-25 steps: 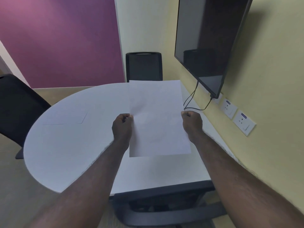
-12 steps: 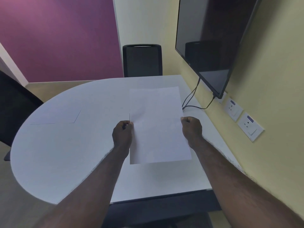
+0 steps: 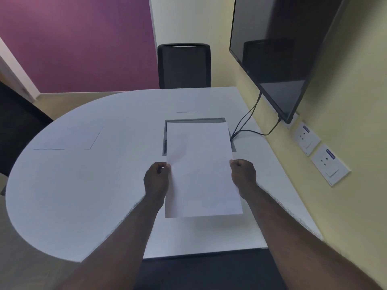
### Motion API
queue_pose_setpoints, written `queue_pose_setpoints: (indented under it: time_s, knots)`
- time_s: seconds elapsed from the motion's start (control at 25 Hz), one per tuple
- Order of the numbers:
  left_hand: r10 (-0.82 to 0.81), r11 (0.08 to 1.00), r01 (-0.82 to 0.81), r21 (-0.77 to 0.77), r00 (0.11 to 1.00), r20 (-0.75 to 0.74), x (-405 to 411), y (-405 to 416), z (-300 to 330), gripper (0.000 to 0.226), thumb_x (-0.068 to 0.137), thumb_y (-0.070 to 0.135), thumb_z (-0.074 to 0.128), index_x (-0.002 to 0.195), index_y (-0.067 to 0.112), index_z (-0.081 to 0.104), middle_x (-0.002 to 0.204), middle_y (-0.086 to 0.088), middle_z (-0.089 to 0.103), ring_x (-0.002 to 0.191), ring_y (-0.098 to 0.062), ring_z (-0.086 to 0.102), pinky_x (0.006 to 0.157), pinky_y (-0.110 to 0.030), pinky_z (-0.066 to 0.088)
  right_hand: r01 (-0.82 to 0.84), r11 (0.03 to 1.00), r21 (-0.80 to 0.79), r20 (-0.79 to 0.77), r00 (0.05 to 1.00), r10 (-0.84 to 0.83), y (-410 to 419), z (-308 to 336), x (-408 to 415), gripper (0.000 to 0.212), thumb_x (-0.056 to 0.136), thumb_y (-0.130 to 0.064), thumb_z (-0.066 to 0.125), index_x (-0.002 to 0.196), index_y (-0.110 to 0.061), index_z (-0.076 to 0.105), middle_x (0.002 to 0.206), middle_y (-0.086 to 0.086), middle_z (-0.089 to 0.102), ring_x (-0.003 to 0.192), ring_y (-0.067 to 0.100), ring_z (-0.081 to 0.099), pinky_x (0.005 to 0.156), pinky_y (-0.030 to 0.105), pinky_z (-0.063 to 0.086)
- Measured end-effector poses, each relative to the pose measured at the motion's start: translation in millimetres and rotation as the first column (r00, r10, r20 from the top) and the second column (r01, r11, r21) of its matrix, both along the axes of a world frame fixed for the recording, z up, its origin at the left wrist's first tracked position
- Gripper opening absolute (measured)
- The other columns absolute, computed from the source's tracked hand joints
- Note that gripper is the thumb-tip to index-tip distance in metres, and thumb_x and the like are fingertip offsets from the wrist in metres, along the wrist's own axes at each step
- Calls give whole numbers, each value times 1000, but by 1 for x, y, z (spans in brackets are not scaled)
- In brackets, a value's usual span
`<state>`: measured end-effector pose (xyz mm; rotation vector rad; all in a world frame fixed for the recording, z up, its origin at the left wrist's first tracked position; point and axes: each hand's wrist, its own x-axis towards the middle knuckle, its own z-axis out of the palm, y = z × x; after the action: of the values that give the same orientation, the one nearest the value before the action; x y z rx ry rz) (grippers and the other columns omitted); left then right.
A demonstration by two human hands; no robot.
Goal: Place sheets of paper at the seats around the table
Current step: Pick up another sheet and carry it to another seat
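Nearest, a dark chair [image 3: 209, 268] sits tucked under the near edge of the surface [image 3: 83, 195], and both forearms reach over it. Each grip is closed on the sheet [image 3: 201, 170]: the left hand [image 3: 157, 181] pinches its left edge, the right hand [image 3: 244, 176] its right edge, both about mid-height. The sheet hangs above the surface in front of the near seat, its lower edge lifted clear and casting a thin shadow; its far end covers part of a grey cable hatch [image 3: 195, 120].

As I judge it, the sheet is very light, thin and floppy. It will sag or curl if held by one corner, creases easily, and may slide on the smooth top or lift in a draught. Two pinches on opposite long edges keep it flat; laying the near edge down first and letting the rest follow should suit.

Further out, another sheet [image 3: 69, 137] lies flat on the left side, near a dark chair [image 3: 18, 130] at that side. A faint line beyond the hatch may be a third sheet's edge; I cannot tell. Black cables [image 3: 247, 124] run from the hatch up to the wall screen [image 3: 282, 49] on the right, above two sockets [image 3: 318, 151]. Only the hatch and cables lie close to the sheet's path. A far chair [image 3: 184, 65] faces the far edge.
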<state>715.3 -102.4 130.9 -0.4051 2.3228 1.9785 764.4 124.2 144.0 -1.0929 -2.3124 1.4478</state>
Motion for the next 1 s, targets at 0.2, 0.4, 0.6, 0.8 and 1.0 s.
queue_pose_setpoints:
  time_s: [0.2,0.4,0.6,0.8,1.0]
  knots:
    - [9,997,-4,-82,998,57,-11,4,-38,9,88,28,60,89,21,66,84,4,63,78,-17,58,64,-28,45,-7,1000,-25,74,997,9,5,-39,-12,35,95,-28,52,63,-15,51,71,3,54,80,29,53,89,45,46]
    - [5,988,12,-151,994,112,-25,7,-77,9,87,30,62,87,21,66,85,5,64,80,-17,58,71,-32,47,-9,1000,-20,152,988,11,6,-82,-27,43,95,-27,50,54,-20,38,60,-5,42,73,26,42,75,38,38]
    - [15,968,36,-249,980,198,-32,13,-113,13,87,33,61,89,21,66,88,6,65,88,-21,62,86,-42,52,-6,1000,8,257,967,3,9,-119,-36,45,95,-28,50,54,-20,34,57,-6,38,71,26,41,72,37,32]
    - [22,958,55,-283,964,264,-37,16,-141,11,87,33,59,85,24,65,86,8,65,89,-23,62,89,-46,51,-22,999,50,322,947,5,10,-153,-42,46,94,-27,50,53,-20,31,56,-7,35,71,26,40,70,36,30]
    - [32,947,74,-313,947,320,-39,14,-160,10,86,34,60,83,25,64,85,10,66,88,-19,62,95,-49,46,-46,997,63,380,925,19,11,-178,-45,30,94,-31,52,67,-17,55,76,0,59,83,29,54,73,35,37]
